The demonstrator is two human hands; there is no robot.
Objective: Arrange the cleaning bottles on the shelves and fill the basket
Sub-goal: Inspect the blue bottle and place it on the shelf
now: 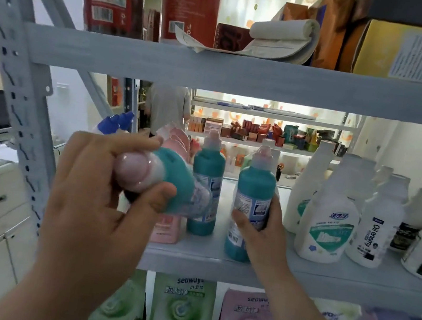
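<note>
A tilted teal bottle (173, 179), pink cap toward the camera, is gripped by the left hand (99, 197) above the middle shelf (351, 281). A second teal bottle (207, 176) is seen standing behind. A third teal bottle (255, 189), upright on the shelf, is clasped by the right hand (261, 234), near white cleaner bottles (329, 225).

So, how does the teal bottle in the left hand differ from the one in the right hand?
The left-hand bottle is tilted, cap toward the camera, above the shelf; the right-hand bottle stands upright on it. The left hand grips its bottle near the cap; the right hand grips its bottle at the label. Both have teal bodies and pink caps.
</note>
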